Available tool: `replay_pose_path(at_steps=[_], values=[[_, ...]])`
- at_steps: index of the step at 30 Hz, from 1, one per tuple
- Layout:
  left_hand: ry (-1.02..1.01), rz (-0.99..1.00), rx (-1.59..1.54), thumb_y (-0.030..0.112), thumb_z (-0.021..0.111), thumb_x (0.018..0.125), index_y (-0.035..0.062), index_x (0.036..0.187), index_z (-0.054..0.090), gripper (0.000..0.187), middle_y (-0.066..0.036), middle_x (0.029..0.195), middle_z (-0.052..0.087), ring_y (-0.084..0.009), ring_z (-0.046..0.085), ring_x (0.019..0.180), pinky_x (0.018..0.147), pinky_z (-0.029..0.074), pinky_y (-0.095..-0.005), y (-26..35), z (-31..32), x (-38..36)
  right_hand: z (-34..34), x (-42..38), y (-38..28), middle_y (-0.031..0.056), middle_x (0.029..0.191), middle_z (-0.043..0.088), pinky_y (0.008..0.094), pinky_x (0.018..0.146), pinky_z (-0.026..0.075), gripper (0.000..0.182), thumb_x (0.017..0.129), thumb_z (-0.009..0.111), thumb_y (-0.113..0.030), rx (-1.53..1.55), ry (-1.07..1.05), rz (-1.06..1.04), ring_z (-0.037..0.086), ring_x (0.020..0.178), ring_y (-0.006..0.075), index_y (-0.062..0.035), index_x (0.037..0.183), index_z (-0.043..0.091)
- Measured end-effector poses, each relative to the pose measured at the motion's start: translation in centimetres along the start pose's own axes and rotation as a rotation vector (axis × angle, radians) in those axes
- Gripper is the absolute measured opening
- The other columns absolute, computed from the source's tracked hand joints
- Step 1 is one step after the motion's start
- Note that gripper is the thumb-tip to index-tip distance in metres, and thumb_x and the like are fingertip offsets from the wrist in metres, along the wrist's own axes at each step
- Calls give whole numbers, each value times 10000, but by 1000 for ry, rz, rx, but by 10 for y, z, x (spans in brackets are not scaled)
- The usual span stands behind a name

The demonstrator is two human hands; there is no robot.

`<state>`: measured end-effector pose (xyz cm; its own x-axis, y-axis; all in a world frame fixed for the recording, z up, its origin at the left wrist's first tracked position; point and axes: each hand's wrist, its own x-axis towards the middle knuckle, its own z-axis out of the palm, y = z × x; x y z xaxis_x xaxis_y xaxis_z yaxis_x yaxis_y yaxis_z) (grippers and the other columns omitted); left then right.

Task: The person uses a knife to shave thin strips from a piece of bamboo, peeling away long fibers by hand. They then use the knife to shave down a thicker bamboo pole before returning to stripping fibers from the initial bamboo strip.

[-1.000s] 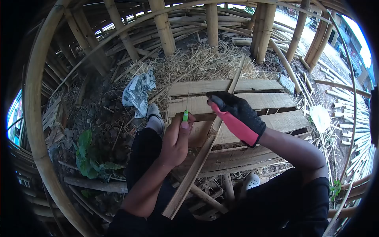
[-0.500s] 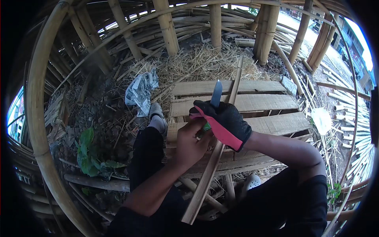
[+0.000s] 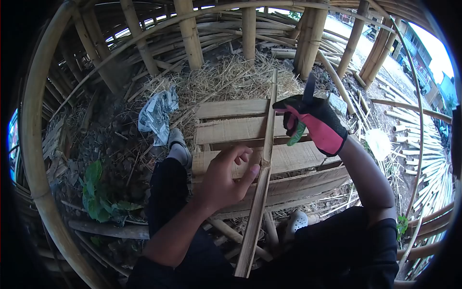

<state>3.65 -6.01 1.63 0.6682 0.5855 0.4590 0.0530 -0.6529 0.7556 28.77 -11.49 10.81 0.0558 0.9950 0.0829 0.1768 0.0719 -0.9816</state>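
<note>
In the head view, my bare left hand [image 3: 224, 178] is held with its thumb and fingers apart, just left of a long split bamboo strip [image 3: 260, 192]. Nothing is in it. The strip lies lengthwise across a slatted wooden bench [image 3: 226, 131]. Wearing a black and pink glove, my right hand [image 3: 317, 123] is closed around the green handle [image 3: 297, 134] of a knife. The dark blade [image 3: 309, 88] points up, away from me, to the right of the strip's far end.
A crumpled printed sheet [image 3: 158, 114] lies left of the bench, above a leafy plant [image 3: 94, 192]. Straw [image 3: 231, 79] covers the ground behind. Upright bamboo posts [image 3: 310, 43] stand beyond, and cut bamboo pieces [image 3: 423, 178] lie at the right.
My hands have come apart. The right hand has moved right with the knife, and my left hand has opened beside the strip. The view has shifted slightly.
</note>
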Motion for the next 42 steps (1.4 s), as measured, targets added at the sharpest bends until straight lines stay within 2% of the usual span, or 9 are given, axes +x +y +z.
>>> replay_pose_path(at_steps=[2, 3, 9, 18, 21, 27, 33, 39, 42], values=[[-25, 13, -30, 179, 703, 874, 6, 1186, 564, 383, -91, 943, 609, -176, 571, 900, 838, 463, -326, 10, 6, -2, 5, -4, -16, 113, 955, 706, 328, 713, 506, 351, 1031, 515, -316, -391, 83, 328, 635, 752, 194, -41, 1195, 660], [-53, 19, -52, 181, 723, 862, 3, 1187, 562, 405, -93, 947, 609, -174, 574, 897, 839, 465, -330, 13, 8, -4, -2, 0, -8, 150, 992, 690, 365, 749, 489, 340, 1023, 503, -335, -917, -51, -23, 642, 806, 257, -102, 1211, 662], [156, -60, -494, 174, 775, 852, 28, 1430, 443, 682, -122, 1113, 644, -112, 632, 864, 618, 493, -194, 16, 22, 7, 2, -19, -15, 67, 1170, 680, 384, 936, 512, 332, 976, 502, -239, -1092, -589, -69, 642, 1074, 272, -197, 1277, 636], [156, 243, 158, 60, 807, 767, 24, 850, 745, 109, -96, 840, 690, -197, 635, 801, 701, 491, -312, 12, -1, 13, 17, -20, -24, 53, 1130, 701, 382, 856, 552, 341, 962, 592, -336, -1266, -588, -219, 682, 996, 274, -188, 1264, 648], [191, 118, 86, 65, 803, 776, 28, 876, 739, 125, -92, 865, 699, -182, 644, 830, 715, 487, -302, 0, -5, 10, 12, -17, -39, 119, 1109, 714, 294, 731, 585, 418, 949, 644, -331, -640, -426, 193, 719, 884, 170, -44, 1253, 642], [369, -126, -126, 93, 782, 825, 16, 890, 726, 116, -79, 846, 719, -135, 677, 824, 785, 516, -294, -30, -7, 7, 13, 11, -19, 156, 1306, 593, 368, 956, 497, 691, 1019, 366, -566, 395, -173, 92, 643, 1094, 256, -29, 1452, 408], [359, -203, -173, 92, 771, 835, 17, 879, 725, 99, -88, 788, 725, -160, 695, 771, 887, 531, -326, -42, -7, 5, 54, 44, 17, 160, 1249, 618, 416, 990, 457, 657, 990, 459, -573, 635, 68, -123, 594, 1174, 286, -32, 1361, 497], [215, -33, 312, 162, 807, 765, 59, 796, 720, 138, -28, 829, 722, -223, 643, 1013, 936, 489, -404, -29, -7, 2, 87, 54, 18, 12, 554, 454, 377, 515, 484, 454, 976, 568, -460, 702, 141, 24, 503, 448, 217, -134, 688, 440], [93, -112, 306, 202, 826, 719, 90, 788, 725, 165, -18, 847, 719, -252, 579, 1137, 943, 475, -405, -32, -8, 4, 99, 53, 5, -55, 461, 247, 284, 372, 194, 541, 991, 549, -398, 838, 49, 182, 245, 344, 122, -222, 549, 293]])
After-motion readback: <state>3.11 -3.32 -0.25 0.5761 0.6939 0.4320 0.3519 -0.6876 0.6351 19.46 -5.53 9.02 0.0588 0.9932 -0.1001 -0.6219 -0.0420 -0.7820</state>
